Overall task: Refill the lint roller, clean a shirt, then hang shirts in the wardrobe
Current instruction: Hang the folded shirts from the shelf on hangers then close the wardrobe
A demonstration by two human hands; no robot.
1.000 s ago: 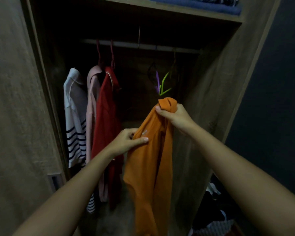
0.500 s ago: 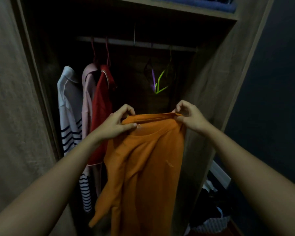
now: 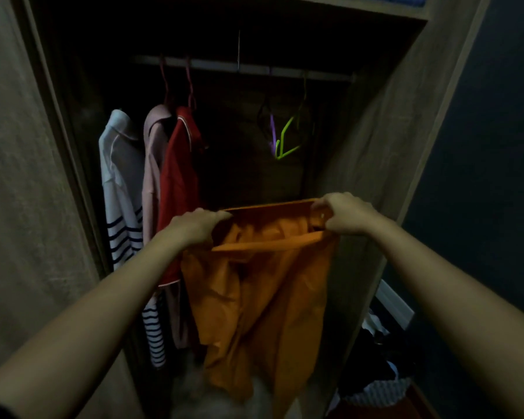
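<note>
Now both hands hold up a bright orange cloth shirt in front of a tall brown wooden wardrobe that stands open. The left hand has its fingers curled tight round the left side of the shirt's open edge. The right hand grips the right side of that edge the same way. The edge is pulled wide between the two hands, so you can look down into the shirt. The rest of the shirt hangs loose and crumpled below the hands, low in the wardrobe's opening.

Inside the wardrobe it is dark. A long pale rail runs across near the top. Three shirts hang from it on the left, close together: a white shirt with dark stripes, a soft pink shirt and a deep red shirt. The red one is nearest the left hand. Further right on the rail hang a thin purple hanger and a lime green hanger, both bare, up above the orange shirt.

Down at the lower right, outside the wardrobe, lies a messy heap of dark and patterned clothes. A dark blue wall fills the right side.
</note>
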